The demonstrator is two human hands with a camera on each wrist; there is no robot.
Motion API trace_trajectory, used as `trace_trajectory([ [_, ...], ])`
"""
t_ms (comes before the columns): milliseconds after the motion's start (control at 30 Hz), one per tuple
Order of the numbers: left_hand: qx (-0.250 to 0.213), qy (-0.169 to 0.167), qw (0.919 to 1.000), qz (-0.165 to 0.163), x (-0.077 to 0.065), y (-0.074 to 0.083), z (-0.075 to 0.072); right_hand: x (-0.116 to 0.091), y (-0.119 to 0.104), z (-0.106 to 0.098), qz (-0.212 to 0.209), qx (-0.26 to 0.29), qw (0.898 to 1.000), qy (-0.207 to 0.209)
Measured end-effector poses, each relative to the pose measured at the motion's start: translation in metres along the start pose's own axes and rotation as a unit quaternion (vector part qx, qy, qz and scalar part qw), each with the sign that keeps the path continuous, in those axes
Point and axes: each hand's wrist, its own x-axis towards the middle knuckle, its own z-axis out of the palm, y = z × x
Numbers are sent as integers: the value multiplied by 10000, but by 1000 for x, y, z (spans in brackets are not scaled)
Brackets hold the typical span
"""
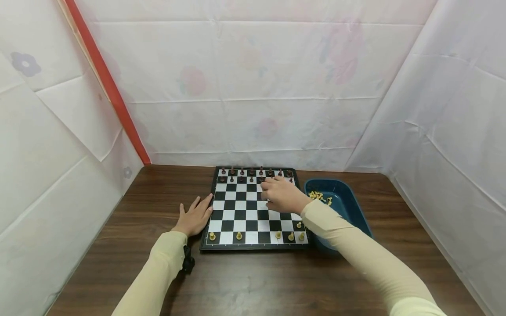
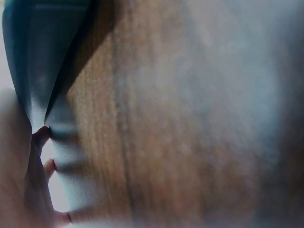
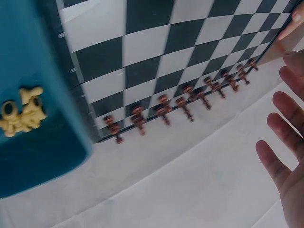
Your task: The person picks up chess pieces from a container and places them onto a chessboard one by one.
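Observation:
A black-and-white chessboard (image 1: 240, 215) lies on the wooden table. My left hand (image 1: 193, 217) rests with spread fingers against its left edge; in the left wrist view its fingertips (image 2: 50, 167) touch the board's dark rim. Over the right half of the board is my right hand (image 1: 282, 194), bent downward, fingertips near the dark chess pieces. In the right wrist view its outer fingers (image 3: 285, 130) are loosely extended; I cannot tell whether thumb and index pinch anything. Dark red-brown pieces (image 3: 137, 119) fill the two far rows. Several cream pieces (image 1: 239, 235) stand along the near side.
A blue tray (image 1: 352, 206) stands right of the board, partly under my right forearm. Cream chess pieces (image 3: 28, 116) lie loosely inside it. White patterned sheeting (image 1: 253, 127) walls the table at the back and both sides.

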Motion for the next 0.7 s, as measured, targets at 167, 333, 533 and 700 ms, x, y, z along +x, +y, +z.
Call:
trace_trajectory([
  [167, -15, 2, 10000, 10, -1, 0, -1, -13, 10, 4, 190, -34, 9998, -20],
  [333, 9, -48, 10000, -30, -2, 0, -1, -26, 19, 6, 328, -75, 9994, 7],
  [533, -29, -16, 10000, 23, -3, -1, -1, -41, 28, 7, 549, -30, 9984, -97],
  [700, 9, -5, 10000, 91, -2, -3, -1, -52, 36, 9, 692, -88, 9974, -154],
])
